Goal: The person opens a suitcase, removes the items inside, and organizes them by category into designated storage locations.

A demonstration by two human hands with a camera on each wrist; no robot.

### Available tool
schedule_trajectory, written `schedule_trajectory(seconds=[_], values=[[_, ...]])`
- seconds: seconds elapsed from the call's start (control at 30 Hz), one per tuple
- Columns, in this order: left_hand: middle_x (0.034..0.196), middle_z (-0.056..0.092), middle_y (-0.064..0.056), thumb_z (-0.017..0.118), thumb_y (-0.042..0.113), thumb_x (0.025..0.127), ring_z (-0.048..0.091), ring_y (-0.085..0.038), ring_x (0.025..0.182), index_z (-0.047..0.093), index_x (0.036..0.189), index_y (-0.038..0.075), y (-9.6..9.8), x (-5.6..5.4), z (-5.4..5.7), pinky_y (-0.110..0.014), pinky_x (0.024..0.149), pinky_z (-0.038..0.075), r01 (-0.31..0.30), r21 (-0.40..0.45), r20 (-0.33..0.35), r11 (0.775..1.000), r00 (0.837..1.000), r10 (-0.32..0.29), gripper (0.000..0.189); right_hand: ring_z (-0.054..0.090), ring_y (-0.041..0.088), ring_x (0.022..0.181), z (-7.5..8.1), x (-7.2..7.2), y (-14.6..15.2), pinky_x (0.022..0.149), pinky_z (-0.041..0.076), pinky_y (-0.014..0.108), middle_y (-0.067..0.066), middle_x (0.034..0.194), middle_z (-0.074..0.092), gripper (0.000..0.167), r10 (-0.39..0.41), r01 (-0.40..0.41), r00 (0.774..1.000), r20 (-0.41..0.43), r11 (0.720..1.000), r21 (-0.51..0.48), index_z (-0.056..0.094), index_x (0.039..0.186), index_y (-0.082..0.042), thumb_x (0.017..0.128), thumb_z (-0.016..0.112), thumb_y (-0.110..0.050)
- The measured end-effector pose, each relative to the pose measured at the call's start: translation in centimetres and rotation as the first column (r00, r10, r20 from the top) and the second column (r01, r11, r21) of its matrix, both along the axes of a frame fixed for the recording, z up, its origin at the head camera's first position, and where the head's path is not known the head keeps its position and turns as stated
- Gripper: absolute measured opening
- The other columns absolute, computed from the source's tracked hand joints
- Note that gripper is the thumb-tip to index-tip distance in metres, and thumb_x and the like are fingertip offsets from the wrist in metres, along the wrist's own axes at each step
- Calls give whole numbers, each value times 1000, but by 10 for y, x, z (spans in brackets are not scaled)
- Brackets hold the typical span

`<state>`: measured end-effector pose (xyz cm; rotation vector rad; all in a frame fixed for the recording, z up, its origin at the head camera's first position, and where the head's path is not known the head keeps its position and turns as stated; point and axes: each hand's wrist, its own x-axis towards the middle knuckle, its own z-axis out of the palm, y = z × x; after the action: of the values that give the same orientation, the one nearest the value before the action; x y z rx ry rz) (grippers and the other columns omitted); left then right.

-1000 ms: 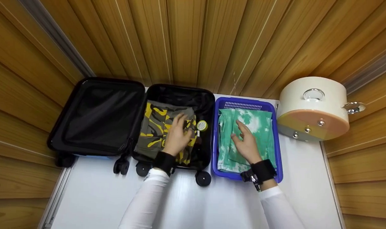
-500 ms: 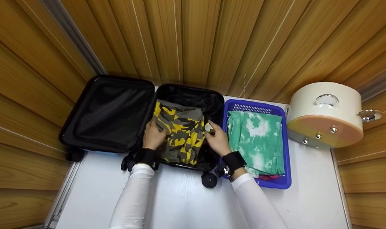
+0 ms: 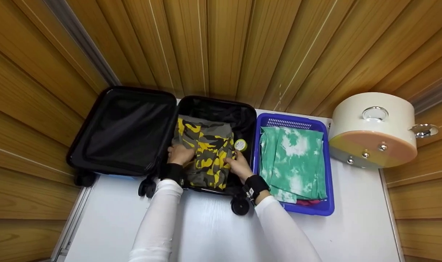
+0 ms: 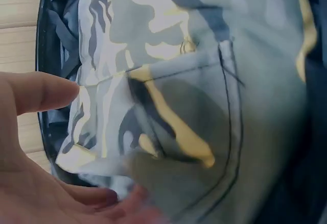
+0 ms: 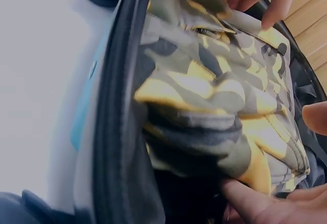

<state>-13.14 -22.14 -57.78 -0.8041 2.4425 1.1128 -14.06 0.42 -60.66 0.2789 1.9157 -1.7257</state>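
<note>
A folded grey, black and yellow camouflage garment (image 3: 210, 149) with a stitched pocket lies in the right half of an open black suitcase (image 3: 222, 102). My left hand (image 3: 180, 154) grips its left edge, the thumb apart from the fingers, whose tips are partly hidden under the cloth. At the opposite edge my right hand (image 3: 239, 165) holds the fabric, with some fingers tucked along the fold. Just beyond that hand stands a small round container (image 3: 240, 145) with a yellow-green rim and pale top, inside the suitcase.
The suitcase's other half (image 3: 124, 131) lies opened out on the left. Beside the suitcase, a blue basket (image 3: 330, 182) holds folded green-and-white tie-dye cloth (image 3: 293, 160) with something red beneath. A cream round box (image 3: 373, 116) with silver handles stands far right, near the wooden wall (image 3: 228, 47).
Both hands have come onto the garment's two edges; the right came leftward from over the basket. Over the last half second both drew slightly inward and nearer the body. The view shifted slightly.
</note>
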Motion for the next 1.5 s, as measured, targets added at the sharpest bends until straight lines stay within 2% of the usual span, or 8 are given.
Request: schedule_trajectory(seconds=[0.1, 0.33, 0.47, 0.63, 0.8, 1.0, 1.23, 1.5], values=[[143, 32, -33, 61, 35, 95, 37, -47, 133, 29, 152, -14, 0, -1, -8, -55, 113, 35, 3, -51, 48, 999, 999, -1, 81, 60, 21, 98, 1, 1, -3, 82, 55, 32, 26, 152, 45, 80, -16, 17, 1000, 14, 999, -31, 19, 163, 2, 96, 62, -11], [141, 35, -33, 57, 29, 92, 35, -47, 130, 41, 145, -14, -5, -8, -22, -56, 112, 33, 54, -114, 113, 992, 993, -41, 71, 53, 32, 125, -3, 3, -1, 108, 48, 51, 29, 156, 37, 86, -34, 48, 994, 104, 990, -130, 8, 164, 3, 98, 61, -11], [140, 42, -31, 56, 31, 91, 38, -46, 128, 58, 133, -6, -4, -8, -17, -56, 110, 29, 104, -125, 120, 987, 989, -89, 56, 60, 22, 102, -3, 2, 3, 93, 55, 38, 21, 129, 57, 86, -32, 47, 994, 108, 989, -138, 8, 163, 6, 97, 62, -6], [138, 40, -29, 62, 30, 92, 33, -43, 122, 66, 116, -3, -3, -5, -8, -54, 106, 24, 109, -82, 56, 991, 993, -105, 41, 66, 16, 87, -1, 1, 3, 78, 57, 29, 8, 104, 68, 61, -29, 49, 995, 96, 975, -215, 37, 152, 9, 97, 62, -2], [149, 31, -34, 64, 31, 89, 25, -46, 135, 61, 134, -7, -3, -3, -8, -56, 113, 22, 131, -55, -11, 990, 991, -131, 59, 69, 18, 95, 1, 4, 0, 85, 57, 31, 9, 110, 71, 48, 0, 15, 999, 54, 962, -274, 51, 141, 5, 96, 66, -3], [156, 32, -35, 60, 28, 91, 38, -48, 140, 35, 156, -8, -6, -3, -8, -53, 116, 34, 97, 19, 7, 995, 995, -97, 78, 66, 23, 106, 0, 9, -6, 95, 56, 40, 11, 120, 67, 63, 19, 14, 994, 106, 952, -307, 39, 153, -5, 96, 68, -4], [151, 38, -37, 71, 38, 91, 41, -51, 138, 15, 156, -13, -13, -1, -5, -54, 115, 37, 24, 38, 53, 999, 998, -26, 100, 59, 32, 120, -2, 10, -12, 100, 49, 57, 16, 138, 56, 84, 38, -22, 991, 127, 991, -130, 21, 164, -19, 96, 69, -12], [145, 52, -31, 79, 47, 88, 53, -44, 131, 44, 147, -12, -24, 4, 3, -50, 110, 45, 8, 131, -48, 991, 999, -1, 90, 63, 25, 110, -5, 8, -6, 95, 54, 39, 17, 131, 62, 59, -13, 19, 999, 32, 986, -167, 40, 149, -1, 95, 64, -5]])
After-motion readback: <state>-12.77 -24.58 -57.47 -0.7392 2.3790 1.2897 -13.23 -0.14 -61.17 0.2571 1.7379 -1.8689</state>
